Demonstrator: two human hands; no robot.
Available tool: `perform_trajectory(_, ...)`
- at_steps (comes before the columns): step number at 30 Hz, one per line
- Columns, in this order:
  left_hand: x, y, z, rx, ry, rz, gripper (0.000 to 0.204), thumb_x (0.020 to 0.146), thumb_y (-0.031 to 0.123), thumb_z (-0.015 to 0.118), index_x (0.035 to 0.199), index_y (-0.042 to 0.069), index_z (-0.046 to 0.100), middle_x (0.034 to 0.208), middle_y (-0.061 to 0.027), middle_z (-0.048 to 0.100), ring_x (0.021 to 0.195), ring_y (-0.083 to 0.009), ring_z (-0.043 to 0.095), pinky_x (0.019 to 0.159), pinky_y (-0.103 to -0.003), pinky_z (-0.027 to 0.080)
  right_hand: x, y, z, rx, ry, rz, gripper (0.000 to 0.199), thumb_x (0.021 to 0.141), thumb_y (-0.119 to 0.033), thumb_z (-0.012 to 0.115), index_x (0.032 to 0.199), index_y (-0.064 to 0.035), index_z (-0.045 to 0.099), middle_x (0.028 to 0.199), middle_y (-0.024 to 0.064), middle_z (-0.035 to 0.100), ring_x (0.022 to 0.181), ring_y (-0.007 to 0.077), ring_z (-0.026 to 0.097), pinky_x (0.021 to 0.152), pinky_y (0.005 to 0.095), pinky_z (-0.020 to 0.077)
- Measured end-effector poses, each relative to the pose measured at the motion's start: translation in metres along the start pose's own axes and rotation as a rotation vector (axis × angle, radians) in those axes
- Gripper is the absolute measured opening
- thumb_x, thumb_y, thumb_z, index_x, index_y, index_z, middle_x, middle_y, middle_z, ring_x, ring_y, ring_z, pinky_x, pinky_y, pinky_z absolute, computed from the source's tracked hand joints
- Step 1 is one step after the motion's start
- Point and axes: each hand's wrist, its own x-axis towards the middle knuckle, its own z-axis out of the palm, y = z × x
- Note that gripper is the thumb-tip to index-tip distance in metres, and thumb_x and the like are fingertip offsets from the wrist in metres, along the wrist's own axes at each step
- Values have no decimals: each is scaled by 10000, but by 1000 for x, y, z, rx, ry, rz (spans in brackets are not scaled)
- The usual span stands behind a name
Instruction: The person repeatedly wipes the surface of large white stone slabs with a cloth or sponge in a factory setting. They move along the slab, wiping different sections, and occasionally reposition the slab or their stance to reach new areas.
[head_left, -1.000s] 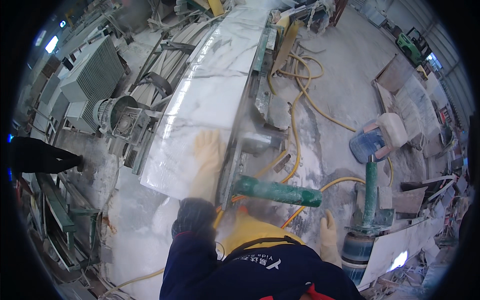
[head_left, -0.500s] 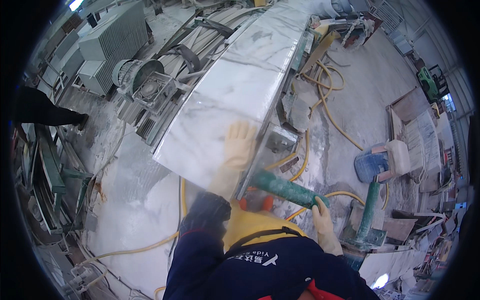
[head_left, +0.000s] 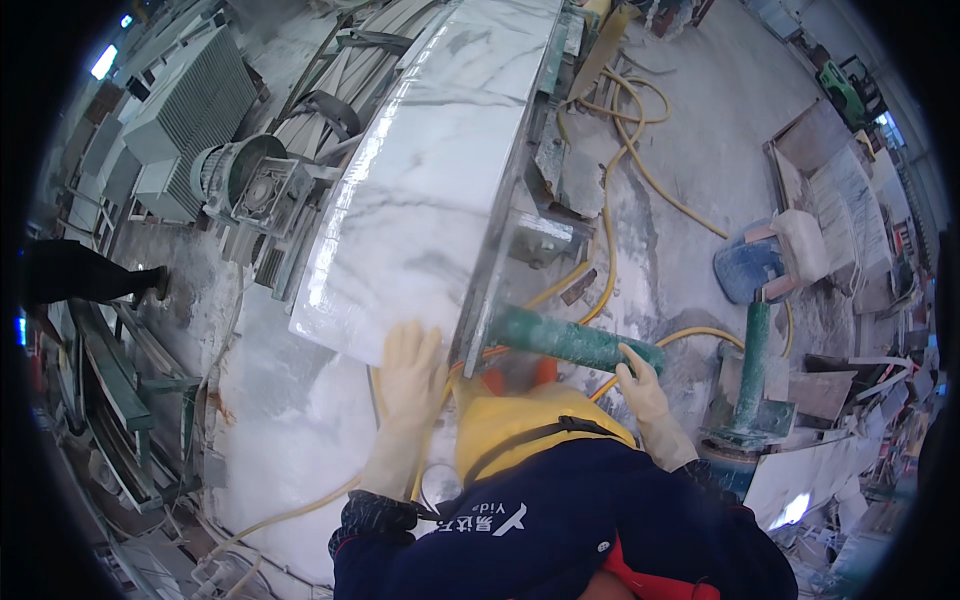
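A long white marble-look slab [head_left: 400,210] with grey veins lies on a narrow machine bed and has a wet shine. My left hand [head_left: 408,365], in a pale rubber glove, rests its outstretched fingers on the slab's near edge and holds nothing. To the right, my gloved right hand [head_left: 645,390] hovers over or touches the outer end of a green pipe [head_left: 580,340]; contact is unclear. Its finger and thumb are apart, with nothing visible between them. A yellow apron [head_left: 540,420] covers my front below the slab.
A grey motor [head_left: 240,180] stands left of the bed. Yellow hoses [head_left: 650,170] loop across the wet floor at right. Beyond them are a blue drum [head_left: 745,265] and a green post [head_left: 752,370]. A person's dark-clothed leg [head_left: 90,272] shows at far left, beside metal frames [head_left: 115,370].
My left hand has drawn back along the slab to its near edge. My right hand stays by the green pipe's end. The view has shifted, moving the slab leftward in the picture.
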Motion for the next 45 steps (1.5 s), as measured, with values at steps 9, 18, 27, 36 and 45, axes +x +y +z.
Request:
perform_trajectory(9,-14,-124,-32,263,79,-200,577,946,231,644,1456,3,500,1483,-239,505,1393,-461,420,1189,-528,300,-7,-18,-12,56,-46,41,470,1009,-300,605,1454,-150,591,1411,206,581,1310,307,567,1112,390,436)
perform_trajectory(18,90,-194,-23,225,12,-279,561,1004,270,526,1467,-40,461,1433,-245,543,1348,-386,488,1154,-473,342,-13,-29,-15,-67,11,202,482,996,-330,568,1460,-201,584,1459,172,559,1325,297,553,1118,374,427)
perform_trajectory(27,183,-221,22,246,42,-116,537,1009,276,487,1454,-23,459,1423,-225,560,1311,-372,525,1125,-478,382,-27,-38,-9,-39,-17,193,475,1015,-328,582,1460,-164,598,1418,176,583,1278,266,572,1107,361,421)
perform_trajectory(36,132,-220,-7,301,46,-53,527,962,232,539,1438,12,481,1434,-190,564,1288,-368,535,1113,-498,389,-2,-97,2,-59,-228,12,482,1029,-350,558,1462,-141,579,1459,159,569,1364,293,523,1148,370,394)
perform_trajectory(45,-39,-217,-37,223,93,-273,471,997,185,531,1412,-37,501,1420,-244,560,1286,-409,523,1101,-499,390,35,-165,35,-80,-498,-238,503,1048,-330,540,1492,-93,527,1484,169,556,1411,271,496,1168,360,381)
